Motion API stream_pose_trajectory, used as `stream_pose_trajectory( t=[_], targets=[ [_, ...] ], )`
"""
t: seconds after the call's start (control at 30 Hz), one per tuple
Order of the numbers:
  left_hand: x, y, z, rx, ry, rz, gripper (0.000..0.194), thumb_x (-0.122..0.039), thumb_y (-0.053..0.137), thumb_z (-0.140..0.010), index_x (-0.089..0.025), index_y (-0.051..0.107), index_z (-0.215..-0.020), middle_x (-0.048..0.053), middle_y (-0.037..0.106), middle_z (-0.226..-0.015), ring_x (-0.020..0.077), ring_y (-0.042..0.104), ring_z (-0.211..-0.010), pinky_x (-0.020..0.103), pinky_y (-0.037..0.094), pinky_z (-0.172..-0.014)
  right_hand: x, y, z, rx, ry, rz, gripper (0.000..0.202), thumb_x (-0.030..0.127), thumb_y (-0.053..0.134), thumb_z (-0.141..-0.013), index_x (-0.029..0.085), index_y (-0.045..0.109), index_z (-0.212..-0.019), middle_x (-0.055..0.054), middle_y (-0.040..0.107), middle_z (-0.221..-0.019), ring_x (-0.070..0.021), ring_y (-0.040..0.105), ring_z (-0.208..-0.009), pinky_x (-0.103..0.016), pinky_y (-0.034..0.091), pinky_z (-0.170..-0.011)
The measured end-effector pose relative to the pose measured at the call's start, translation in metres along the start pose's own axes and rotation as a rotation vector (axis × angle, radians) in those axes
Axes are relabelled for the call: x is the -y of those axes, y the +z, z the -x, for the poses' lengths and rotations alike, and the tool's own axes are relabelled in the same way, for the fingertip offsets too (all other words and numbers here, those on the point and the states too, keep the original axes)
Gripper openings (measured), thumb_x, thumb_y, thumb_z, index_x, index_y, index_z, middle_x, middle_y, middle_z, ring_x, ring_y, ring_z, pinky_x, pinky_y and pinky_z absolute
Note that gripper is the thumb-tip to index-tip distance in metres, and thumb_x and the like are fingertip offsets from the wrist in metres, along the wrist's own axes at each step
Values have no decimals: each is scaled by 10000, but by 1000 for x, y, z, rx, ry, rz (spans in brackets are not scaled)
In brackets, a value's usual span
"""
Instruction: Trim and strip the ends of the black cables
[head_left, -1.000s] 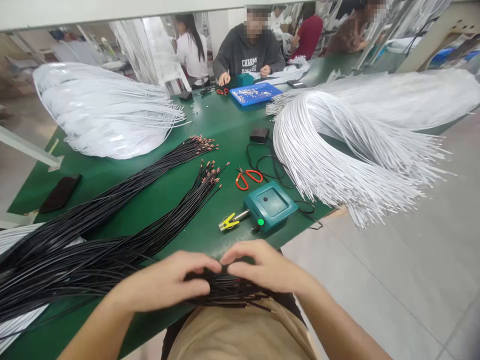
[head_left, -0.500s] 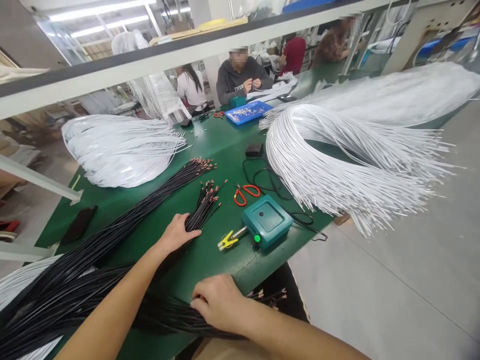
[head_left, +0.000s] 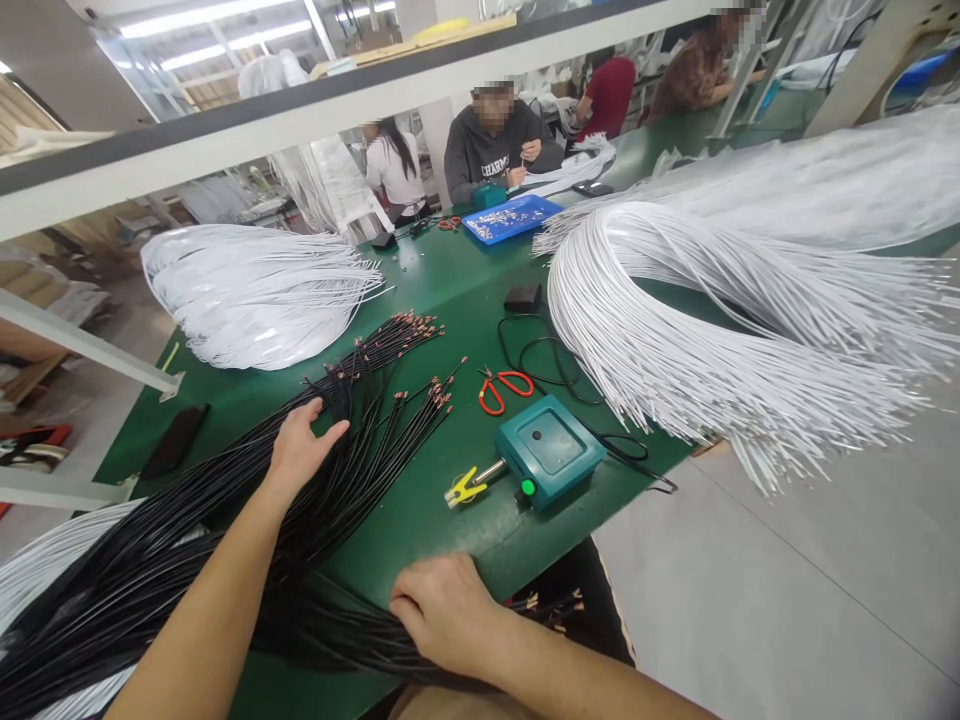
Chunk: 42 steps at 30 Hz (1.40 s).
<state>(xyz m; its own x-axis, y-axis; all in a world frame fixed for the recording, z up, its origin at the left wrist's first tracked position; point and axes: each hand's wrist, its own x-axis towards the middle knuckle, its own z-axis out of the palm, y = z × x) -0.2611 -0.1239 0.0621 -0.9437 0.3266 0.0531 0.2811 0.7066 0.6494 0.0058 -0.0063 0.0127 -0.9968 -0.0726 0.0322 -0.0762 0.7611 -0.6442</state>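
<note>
Black cables (head_left: 352,500) with copper-coloured ends fan out across the left part of the green table. My left hand (head_left: 300,445) rests at their upper part, thumb and fingers apart, and touches the cables without closing round them. Near the table's front edge my right hand (head_left: 446,610) is wrapped round a separate bundle of black cables (head_left: 337,625); their ends stick out beyond it, past the table edge. A teal box (head_left: 551,450) with a green button and a yellow clip (head_left: 465,487) stands right of the loose cables. Red-handled snips (head_left: 506,388) lie behind it.
A large looped bundle of white cables (head_left: 600,300) hangs over the right table edge. Another white bundle (head_left: 255,300) lies at the back left. A blue tray (head_left: 517,232) of small parts stands before a seated co-worker (head_left: 499,145). A shelf beam (head_left: 360,110) crosses above the table.
My left hand has let go of its black cable bundle and moved up-left. The released cables have spread out beside the other black ones. My right hand keeps its hold near the front edge.
</note>
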Motion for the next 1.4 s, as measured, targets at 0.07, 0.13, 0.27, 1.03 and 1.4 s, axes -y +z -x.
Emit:
stream_pose_trajectory(
  t=[0.07,0.13,0.27,1.03,1.4],
  targets=[
    [-5,5,17,110,97,-177,607,-580,578,-741,-136,623,-1152,136,655,-1153,285,619,-1045,398,442,-966,0,0,0,-3,-2,-4,231,304,491,-890,213,682,-797,4,729,-805,-145,653,-740,-246,371,-601],
    [-10,16,38,298,145,-355,602,-611,483,-804,-127,647,-1123,130,692,-1028,281,647,-949,397,461,-919,0,0,-1,-6,-10,-14,231,301,490,-891,215,687,-806,3,731,-810,-145,654,-741,-245,370,-603],
    [-15,41,68,337,255,-606,728,-574,525,-797,-33,517,-1285,217,607,-1156,339,585,-1085,413,434,-945,0,0,-2,-10,-16,-19,224,297,496,-886,211,687,-807,-3,730,-804,-149,652,-743,-246,368,-602],
    [-65,-12,15,773,132,7,159,-309,633,-696,-187,660,-795,39,702,-809,229,651,-761,351,505,-727,-1,2,1,1,-37,-26,237,318,468,-899,219,680,-861,8,733,-852,-148,646,-785,-254,371,-604],
    [-99,-42,63,814,131,1093,343,-284,720,-772,-249,672,-1110,-37,561,-519,62,484,-409,189,398,-432,5,-7,-9,100,5,-43,220,316,508,-884,213,698,-842,-6,734,-842,-153,650,-766,-258,359,-600]
  ],
)
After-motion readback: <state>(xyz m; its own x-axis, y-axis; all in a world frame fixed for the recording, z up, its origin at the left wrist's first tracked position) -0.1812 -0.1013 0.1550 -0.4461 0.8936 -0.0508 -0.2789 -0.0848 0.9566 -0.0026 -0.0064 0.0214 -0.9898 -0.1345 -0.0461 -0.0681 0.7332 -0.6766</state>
